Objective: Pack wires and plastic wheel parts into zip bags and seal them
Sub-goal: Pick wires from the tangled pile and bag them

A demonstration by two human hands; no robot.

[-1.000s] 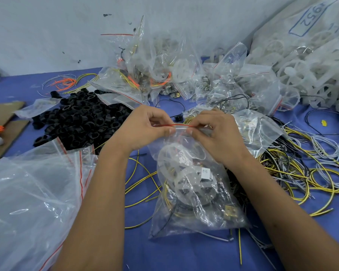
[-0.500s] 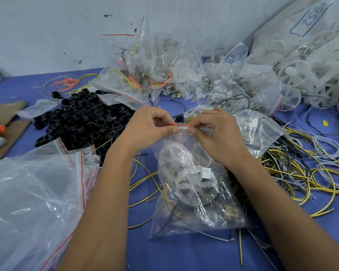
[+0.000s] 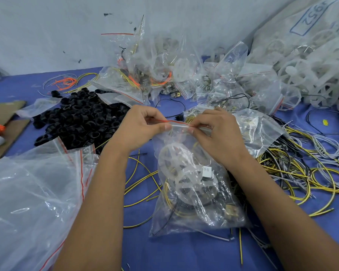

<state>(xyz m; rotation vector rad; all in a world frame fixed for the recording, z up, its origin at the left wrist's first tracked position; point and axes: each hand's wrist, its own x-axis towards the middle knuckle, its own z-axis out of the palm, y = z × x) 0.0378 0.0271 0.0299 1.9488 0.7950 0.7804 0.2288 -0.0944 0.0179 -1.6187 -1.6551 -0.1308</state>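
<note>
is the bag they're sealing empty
No, the zip bag that the left hand and right hand pinch holds white wheel parts and wires.

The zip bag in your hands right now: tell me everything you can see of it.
The zip bag is clear, thin plastic with a red line along its zip strip. It lies on the blue table cover, mouth away from the camera. Inside show white plastic wheels, yellow and black wires, a small white label and a brass-coloured part. The left hand and right hand each pinch the strip at the mouth. Whether it is fully sealed cannot be told.
</note>
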